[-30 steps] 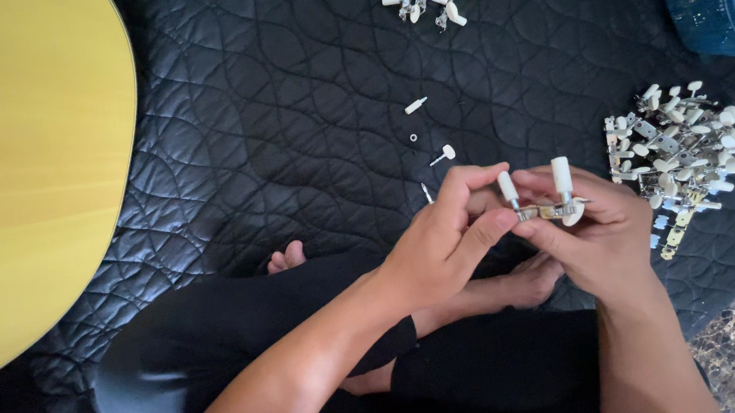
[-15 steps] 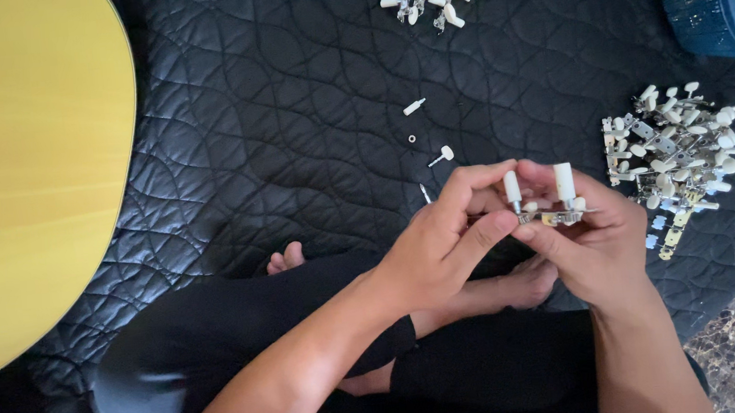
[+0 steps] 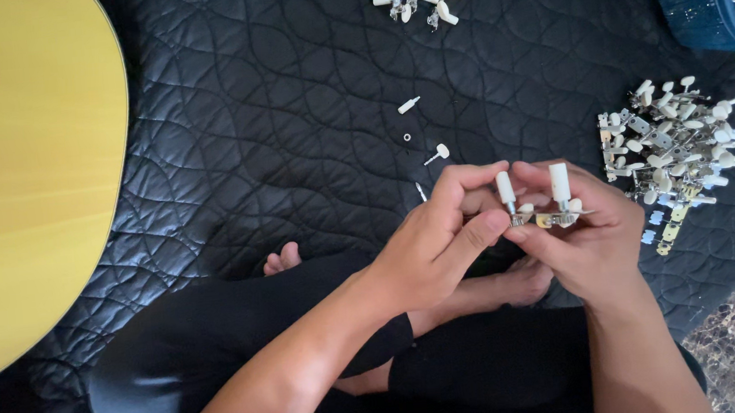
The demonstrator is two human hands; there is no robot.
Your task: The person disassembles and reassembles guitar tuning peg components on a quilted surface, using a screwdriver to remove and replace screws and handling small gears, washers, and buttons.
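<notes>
You're mid-assembly: left hand [image 3: 428, 245] and right hand [image 3: 587, 236] both pinch the small metal tuner strip w/ cream plastic pegs [image 3: 537, 203], held above your lap. Next, prob. seat a peg; needs steady, fine grip.

Bright, even daylight, apparently from upper right; soft sheen on the black quilted mat [image 3: 286, 89], strongest along its stitched ridges. Mild glare on the yellow surface [image 3: 18, 157]. Soft, faint shadows under the hands [image 3: 512, 238]. Sharp focus at centre, slight softness toward corners. No motion blur.
</notes>
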